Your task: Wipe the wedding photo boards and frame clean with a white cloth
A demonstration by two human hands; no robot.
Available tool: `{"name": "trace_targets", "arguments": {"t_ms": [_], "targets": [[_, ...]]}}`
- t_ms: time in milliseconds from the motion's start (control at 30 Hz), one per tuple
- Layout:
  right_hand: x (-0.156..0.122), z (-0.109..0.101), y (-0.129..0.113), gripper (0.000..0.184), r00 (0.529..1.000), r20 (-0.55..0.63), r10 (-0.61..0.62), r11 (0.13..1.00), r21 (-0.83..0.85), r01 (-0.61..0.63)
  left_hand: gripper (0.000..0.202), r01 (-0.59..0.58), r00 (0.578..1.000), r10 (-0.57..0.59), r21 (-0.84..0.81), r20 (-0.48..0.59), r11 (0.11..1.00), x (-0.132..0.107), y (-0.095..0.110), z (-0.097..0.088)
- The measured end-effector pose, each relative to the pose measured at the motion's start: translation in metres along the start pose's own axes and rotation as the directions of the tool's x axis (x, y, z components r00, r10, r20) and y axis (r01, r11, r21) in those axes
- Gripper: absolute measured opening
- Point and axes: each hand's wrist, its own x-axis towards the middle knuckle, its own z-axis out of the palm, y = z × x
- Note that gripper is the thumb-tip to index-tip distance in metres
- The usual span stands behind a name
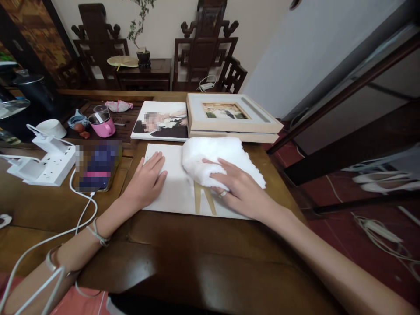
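Note:
A flat white board [173, 181] lies on the wooden table, with two tan strips in a V showing near its front edge. My left hand [146, 181] rests flat on the board's left side, fingers stretched out. In my right hand [241, 190], which wears a ring, a fluffy white cloth [211, 153] is gripped and pressed on the board's right part. The cloth hides much of that side. Just behind the board are a photo panel [170, 129] and a stack of light wooden picture frames [234, 124].
To the left are a phone [100, 168] on a charging cable, a white power strip [54, 164], a pink mug [103, 124] and a white cup [50, 128]. The table's right edge drops to a red floor. Carved chairs [206, 48] stand at the back.

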Motion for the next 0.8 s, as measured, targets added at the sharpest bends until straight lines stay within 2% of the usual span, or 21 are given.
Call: {"name": "trace_targets", "arguments": {"t_ms": [133, 267, 367, 500, 667, 800], "targets": [[-0.014, -0.004, -0.022, 0.025, 1.000, 0.020, 0.000, 1.000, 0.002, 0.000, 0.049, -0.005, 1.000, 0.005, 0.002, -0.001, 1.000, 0.004, -0.001, -0.001], [-0.034, -0.022, -0.050, 0.030, 0.995, 0.087, -0.039, 0.993, 0.113, 0.029, 0.049, -0.009, 1.000, 0.009, 0.010, 0.004, 1.000, 0.008, -0.004, -0.003], [-0.040, -0.034, -0.056, 0.031, 0.987, 0.145, -0.068, 0.984, 0.173, 0.042, 0.048, -0.023, 1.000, 0.023, 0.009, -0.006, 1.000, 0.010, -0.010, -0.002], [-0.040, -0.034, -0.035, 0.027, 0.989, 0.150, -0.003, 0.982, 0.189, -0.026, 0.048, -0.018, 1.000, 0.018, 0.000, -0.011, 1.000, 0.008, -0.012, -0.002], [-0.034, -0.011, 0.010, 0.024, 0.992, 0.022, 0.122, 0.992, 0.018, -0.123, 0.048, -0.007, 1.000, 0.007, 0.002, 0.001, 1.000, 0.000, -0.005, 0.001], [-0.027, -0.002, 0.015, 0.022, 0.991, -0.056, 0.125, 0.990, -0.062, -0.128, 0.048, -0.013, 1.000, 0.013, -0.005, -0.007, 1.000, -0.001, -0.003, 0.002]]}}
